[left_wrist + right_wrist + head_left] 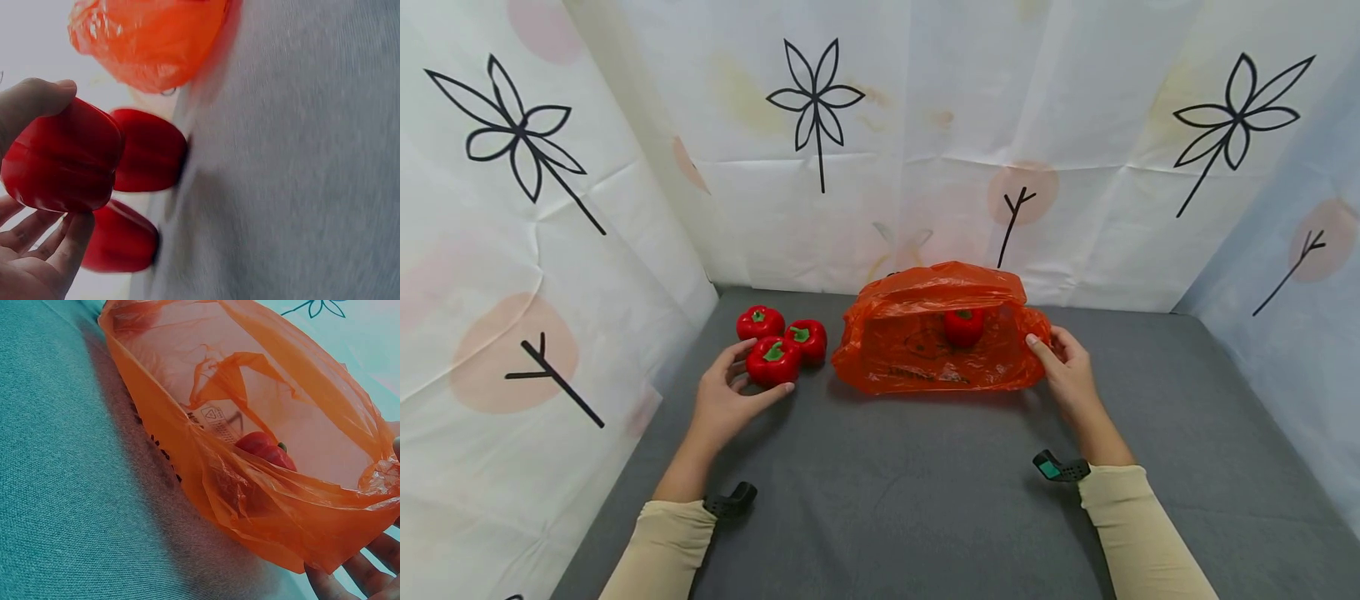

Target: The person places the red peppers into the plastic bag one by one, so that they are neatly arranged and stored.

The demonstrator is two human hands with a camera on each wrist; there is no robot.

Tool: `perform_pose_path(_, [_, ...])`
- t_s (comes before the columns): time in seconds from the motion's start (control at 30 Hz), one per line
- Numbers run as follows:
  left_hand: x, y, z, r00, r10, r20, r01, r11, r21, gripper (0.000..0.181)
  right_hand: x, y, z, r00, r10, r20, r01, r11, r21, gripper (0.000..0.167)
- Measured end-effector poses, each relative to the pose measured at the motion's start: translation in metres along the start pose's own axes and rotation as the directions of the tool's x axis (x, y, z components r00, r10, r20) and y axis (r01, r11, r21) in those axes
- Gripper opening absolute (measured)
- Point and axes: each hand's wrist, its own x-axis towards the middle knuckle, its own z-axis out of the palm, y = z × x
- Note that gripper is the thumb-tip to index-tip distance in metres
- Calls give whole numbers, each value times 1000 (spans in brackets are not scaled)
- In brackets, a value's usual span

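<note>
My left hand (726, 400) grips a red bell pepper (771, 367) between thumb and fingers; in the left wrist view this pepper (65, 156) appears raised off the cloth. Just behind it, two more red peppers, one at the back left (760, 321) and one to the right (809, 340), stand on the table. To their right lies an orange plastic bag (880, 354), its mouth held wide. Inside the bag sits a red pepper (265, 450) with a green stem. My right hand (1067, 371) pinches the bag's right edge, thumb in front; some of its fingers are hidden.
Grey cloth (880, 483) covers the table. White patterned sheets hang at the back (917, 108), left (550, 267) and right (1292, 333). A dark band with a camera is on each wrist. A blurred reddish patch shows through the bag's far end in the right wrist view.
</note>
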Motion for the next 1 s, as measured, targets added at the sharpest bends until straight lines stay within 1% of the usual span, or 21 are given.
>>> perform_pose_path(0.13, [-4, 12, 4, 1000, 29, 3, -29, 999, -17, 82, 0, 0, 0, 1000, 10, -2, -10, 1000, -15, 39])
perform_pose_path(0.23, [-6, 23, 6, 998, 59, 1, -59, 997, -46, 81, 1, 0, 0, 1000, 11, -2, -11, 1000, -20, 41])
perform_pose_path(0.37, [-11, 39, 9, 994, 107, 18, -104, 989, -108, 81, 1, -1, -1, 1000, 6, -2, -6, 1000, -16, 40])
perform_pose_path(0.5, [-17, 53, 15, 988, 149, 44, -141, 978, -152, 80, 1, -1, -1, 1000, 1, 0, -1, 1000, -11, 40])
perform_pose_path(0.77, [-24, 69, 35, 976, 196, 91, -172, 961, -217, 81, -1, -2, -1, 1000, 2, 5, -2, 1000, -20, 41])
perform_pose_path(0.9, [-26, 78, 47, 966, 229, 118, -195, 949, -246, 80, -1, -2, 0, 1000, 4, 3, -4, 1000, -17, 40])
perform_pose_path(1.0, [-27, 83, 58, 959, 245, 145, -205, 947, -248, 80, -1, -1, 0, 1000, 4, 3, -4, 1000, -18, 42])
